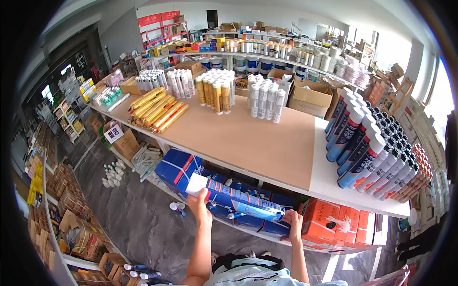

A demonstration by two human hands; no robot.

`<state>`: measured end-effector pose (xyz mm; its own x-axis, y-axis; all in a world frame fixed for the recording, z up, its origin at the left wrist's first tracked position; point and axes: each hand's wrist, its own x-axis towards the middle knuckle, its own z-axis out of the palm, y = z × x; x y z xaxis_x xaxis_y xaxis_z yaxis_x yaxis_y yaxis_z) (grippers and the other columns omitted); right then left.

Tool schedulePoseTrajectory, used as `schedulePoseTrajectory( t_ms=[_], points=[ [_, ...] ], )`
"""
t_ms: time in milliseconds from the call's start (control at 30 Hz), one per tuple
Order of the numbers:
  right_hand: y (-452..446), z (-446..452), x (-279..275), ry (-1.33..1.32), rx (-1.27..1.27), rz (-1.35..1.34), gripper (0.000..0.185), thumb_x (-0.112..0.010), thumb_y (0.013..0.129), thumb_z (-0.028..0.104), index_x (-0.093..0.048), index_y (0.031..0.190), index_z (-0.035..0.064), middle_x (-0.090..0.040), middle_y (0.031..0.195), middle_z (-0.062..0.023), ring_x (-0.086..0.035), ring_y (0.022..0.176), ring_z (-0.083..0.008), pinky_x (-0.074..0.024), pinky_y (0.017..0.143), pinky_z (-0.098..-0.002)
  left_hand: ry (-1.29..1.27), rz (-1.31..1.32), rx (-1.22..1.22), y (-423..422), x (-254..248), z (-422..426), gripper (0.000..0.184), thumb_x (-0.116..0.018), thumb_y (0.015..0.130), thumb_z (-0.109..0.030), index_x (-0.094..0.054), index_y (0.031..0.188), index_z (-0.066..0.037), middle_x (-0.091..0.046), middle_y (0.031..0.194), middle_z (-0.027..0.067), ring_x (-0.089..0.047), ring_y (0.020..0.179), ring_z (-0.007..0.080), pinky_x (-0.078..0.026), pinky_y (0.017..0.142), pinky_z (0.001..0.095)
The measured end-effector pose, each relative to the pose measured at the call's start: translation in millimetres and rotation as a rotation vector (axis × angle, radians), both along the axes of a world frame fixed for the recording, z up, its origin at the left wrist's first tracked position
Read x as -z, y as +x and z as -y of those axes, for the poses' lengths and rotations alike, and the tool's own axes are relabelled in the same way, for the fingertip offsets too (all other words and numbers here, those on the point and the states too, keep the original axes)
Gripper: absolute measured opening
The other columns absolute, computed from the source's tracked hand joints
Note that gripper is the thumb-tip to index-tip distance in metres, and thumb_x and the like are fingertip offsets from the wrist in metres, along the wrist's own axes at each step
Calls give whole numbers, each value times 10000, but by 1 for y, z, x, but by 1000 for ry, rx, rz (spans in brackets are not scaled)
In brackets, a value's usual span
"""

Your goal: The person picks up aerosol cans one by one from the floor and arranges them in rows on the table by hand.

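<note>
Two blue spray cans with a white cap (243, 202) lie side by side, nearly level, between my hands in front of the table's lower shelf. My left hand (199, 202) grips them at the capped end. At the other end, my right hand (293, 219) has its fingers against the can bottoms. On the right of the table (248, 143) stand rows of blue cans with white caps (353, 128). Gold tube packs (155, 109) lie at the left, and gold and white cartridges stand along the back.
Under the table are blue boxes (177, 169) and orange boxes (329, 221). An open carton (307, 100) stands behind the table. White bottles (114, 172) and a few cans (143, 274) are on the floor at the left. Stocked shelves fill the background.
</note>
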<state>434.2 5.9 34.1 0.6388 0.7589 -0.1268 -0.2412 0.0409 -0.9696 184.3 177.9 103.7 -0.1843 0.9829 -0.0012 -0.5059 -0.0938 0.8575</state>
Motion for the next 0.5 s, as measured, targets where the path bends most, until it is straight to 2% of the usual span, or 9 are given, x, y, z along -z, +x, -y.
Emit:
schedulePoseTrajectory(
  t_ms=[33,67,100,133,167,300,367,500],
  points=[
    [12,12,-8,56,-61,2,465,-423,962,335,-658,932,-65,-694,866,-139,-676,842,-213,-526,825,-327,-56,24,-13,13,-3,2,472,-681,793,-230,-539,1196,-27,-586,1087,39,-569,991,132,-457,844,300],
    [23,23,-15,64,-99,-3,489,-431,951,327,-645,1045,-103,-680,1007,-190,-663,954,-253,-498,907,-343,-119,46,-27,25,-4,5,461,-675,804,-265,-550,1190,-45,-590,1074,28,-572,974,126,-461,825,299],
    [31,31,-23,39,-102,32,497,-429,947,321,-630,1083,-112,-675,1032,-202,-657,977,-265,-486,925,-347,-142,116,-37,35,5,6,443,-682,803,-249,-561,1190,-70,-598,1090,48,-588,986,148,-477,829,316],
    [38,39,-29,13,-104,66,508,-427,943,316,-615,1121,-122,-670,1057,-214,-651,1000,-278,-474,944,-350,-155,120,-44,44,9,12,445,-676,806,-291,-569,1169,-57,-600,1091,55,-588,990,149,-480,817,320],
    [48,48,-34,-24,-106,53,504,-436,927,296,-601,1142,-129,-666,1075,-220,-646,1024,-285,-460,955,-343,-149,142,-45,53,11,20,448,-675,807,-305,-573,1161,-50,-606,1082,56,-593,981,146,-481,807,311],
    [86,73,-32,126,-130,14,520,-391,913,289,-596,1159,-121,-665,1093,-217,-643,1045,-271,-470,911,-315,-185,181,-47,76,19,45,472,-681,805,-344,-583,1134,-19,-634,1036,59,-622,925,139,-494,783,280],
    [96,81,-40,114,-155,35,610,-376,964,397,-583,1162,-141,-649,1129,-223,-644,1038,-276,-461,974,-383,-184,183,-53,86,14,56,470,-690,804,-342,-585,1126,-16,-634,1035,64,-624,932,143,-505,787,297],
    [110,91,-34,125,-128,-13,691,-382,947,471,-543,1216,-145,-630,1163,-234,-626,1073,-295,-453,988,-399,-142,84,-47,113,-13,69,448,-676,818,-315,-578,1134,-13,-624,1037,77,-625,930,151,-518,778,304]
  ],
)
